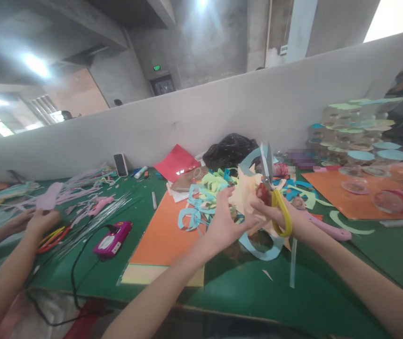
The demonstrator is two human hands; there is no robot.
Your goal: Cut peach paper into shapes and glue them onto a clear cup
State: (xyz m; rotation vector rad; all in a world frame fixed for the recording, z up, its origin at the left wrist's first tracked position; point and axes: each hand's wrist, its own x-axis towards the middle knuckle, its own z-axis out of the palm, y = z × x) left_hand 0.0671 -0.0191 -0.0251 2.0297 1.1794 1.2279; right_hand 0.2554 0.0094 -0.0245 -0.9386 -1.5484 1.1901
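My right hand (282,214) has a pair of yellow-handled scissors (282,219) in its grip, the metal blades pointing up. Its fingertips reach toward a cream paper piece (244,186) with a jagged edge; I cannot tell whether they pinch it. On the near side of that paper is my left hand (227,220), thumb and fingers spread apart in a curve. Beneath and around both hands lies a heap of cut paper scraps (210,186) in green, blue and cream. A light-blue paper ring (263,249) rests just below my hands.
Orange sheets (168,230) lie left of the heap, a black plastic bag (231,150) behind. A pink-handled tool (328,230) with a cord sits right. Another person's hands (41,223) hold lilac paper. Plastic cups with paper discs (360,132) are stacked far right.
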